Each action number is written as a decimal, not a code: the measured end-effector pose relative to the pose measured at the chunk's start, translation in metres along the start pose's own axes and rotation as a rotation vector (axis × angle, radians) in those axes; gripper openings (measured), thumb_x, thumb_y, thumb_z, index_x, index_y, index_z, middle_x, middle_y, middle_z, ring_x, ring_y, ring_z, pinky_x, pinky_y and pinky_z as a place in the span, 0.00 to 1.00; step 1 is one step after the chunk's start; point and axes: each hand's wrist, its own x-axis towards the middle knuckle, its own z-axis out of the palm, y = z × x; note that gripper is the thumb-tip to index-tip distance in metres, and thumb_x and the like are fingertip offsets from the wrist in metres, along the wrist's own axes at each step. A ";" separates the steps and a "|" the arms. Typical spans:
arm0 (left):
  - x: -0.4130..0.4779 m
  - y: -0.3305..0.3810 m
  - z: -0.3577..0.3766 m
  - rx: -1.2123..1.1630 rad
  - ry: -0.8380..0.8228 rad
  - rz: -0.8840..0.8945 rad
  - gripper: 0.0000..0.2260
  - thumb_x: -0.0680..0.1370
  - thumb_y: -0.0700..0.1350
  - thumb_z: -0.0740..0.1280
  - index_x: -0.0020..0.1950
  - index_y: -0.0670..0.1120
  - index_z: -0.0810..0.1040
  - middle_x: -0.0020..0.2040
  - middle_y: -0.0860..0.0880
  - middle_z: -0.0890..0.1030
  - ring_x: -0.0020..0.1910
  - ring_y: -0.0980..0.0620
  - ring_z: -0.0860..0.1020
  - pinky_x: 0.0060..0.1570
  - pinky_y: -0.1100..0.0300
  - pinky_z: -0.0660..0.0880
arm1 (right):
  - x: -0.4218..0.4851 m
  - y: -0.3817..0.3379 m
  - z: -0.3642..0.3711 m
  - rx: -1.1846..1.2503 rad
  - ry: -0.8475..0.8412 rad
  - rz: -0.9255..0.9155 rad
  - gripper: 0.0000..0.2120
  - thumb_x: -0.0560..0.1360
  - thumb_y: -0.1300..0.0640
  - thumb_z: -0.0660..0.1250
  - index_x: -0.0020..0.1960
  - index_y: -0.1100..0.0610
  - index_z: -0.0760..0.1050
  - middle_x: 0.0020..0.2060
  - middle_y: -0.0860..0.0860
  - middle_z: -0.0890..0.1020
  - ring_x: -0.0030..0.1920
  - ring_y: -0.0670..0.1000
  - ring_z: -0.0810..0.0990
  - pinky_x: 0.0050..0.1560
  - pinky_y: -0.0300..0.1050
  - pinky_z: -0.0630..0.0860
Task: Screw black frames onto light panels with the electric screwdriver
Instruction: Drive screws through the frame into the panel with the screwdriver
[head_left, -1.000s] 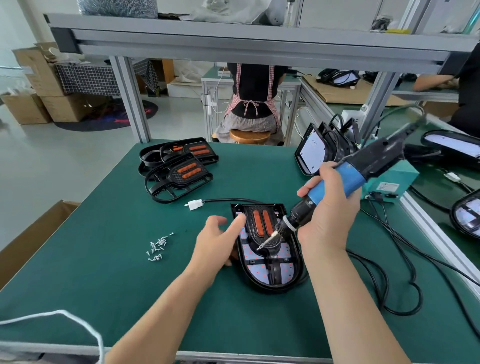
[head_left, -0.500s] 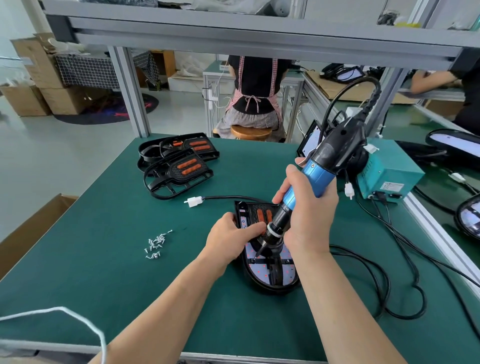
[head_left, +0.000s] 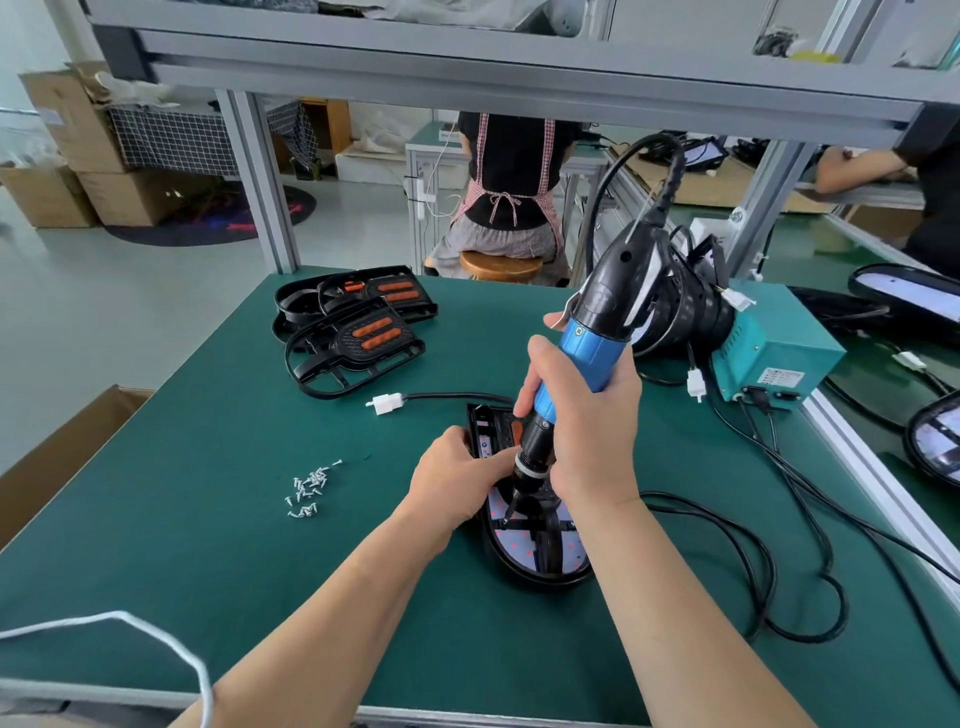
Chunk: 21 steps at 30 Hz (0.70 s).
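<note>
A light panel (head_left: 524, 545) with a black frame on top lies on the green mat in front of me. My right hand (head_left: 587, 431) grips the blue and black electric screwdriver (head_left: 587, 338), held nearly upright, with its bit tip down on the frame's left side. My left hand (head_left: 457, 478) presses on the panel's left edge beside the bit, fingers curled on the frame. A small pile of silver screws (head_left: 309, 493) lies to the left of the panel. Spare black frames (head_left: 353, 332) with orange inserts are stacked at the back left.
A teal power box (head_left: 774, 364) stands at the right with black cables (head_left: 779, 587) looping over the mat. The panel's white connector (head_left: 384, 404) lies behind it. More panels (head_left: 935, 447) sit on the right bench. A seated person (head_left: 509, 197) is beyond the table. A cardboard box (head_left: 57, 457) stands left.
My right hand swung the screwdriver from a slant to nearly upright and set its bit on the frame. My left hand moved in from an open rest to gripping the panel's left edge.
</note>
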 end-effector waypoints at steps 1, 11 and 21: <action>0.000 0.000 0.001 0.001 -0.002 0.007 0.17 0.60 0.60 0.71 0.34 0.50 0.69 0.23 0.59 0.72 0.27 0.55 0.68 0.32 0.58 0.64 | -0.001 0.000 0.001 -0.001 -0.016 -0.007 0.11 0.71 0.56 0.70 0.53 0.54 0.75 0.24 0.52 0.73 0.24 0.52 0.72 0.32 0.39 0.71; 0.004 -0.002 0.002 0.016 0.035 -0.007 0.16 0.59 0.56 0.69 0.38 0.48 0.68 0.25 0.58 0.72 0.30 0.51 0.70 0.33 0.57 0.66 | -0.004 0.003 0.003 -0.014 -0.083 -0.058 0.07 0.71 0.63 0.68 0.46 0.57 0.70 0.24 0.47 0.71 0.22 0.52 0.70 0.29 0.39 0.69; 0.001 0.001 0.001 0.038 0.005 -0.023 0.20 0.59 0.54 0.65 0.46 0.44 0.74 0.40 0.48 0.80 0.41 0.45 0.78 0.45 0.49 0.78 | -0.003 0.007 0.000 0.035 -0.275 -0.002 0.09 0.70 0.60 0.68 0.50 0.57 0.74 0.24 0.55 0.72 0.25 0.54 0.69 0.33 0.42 0.70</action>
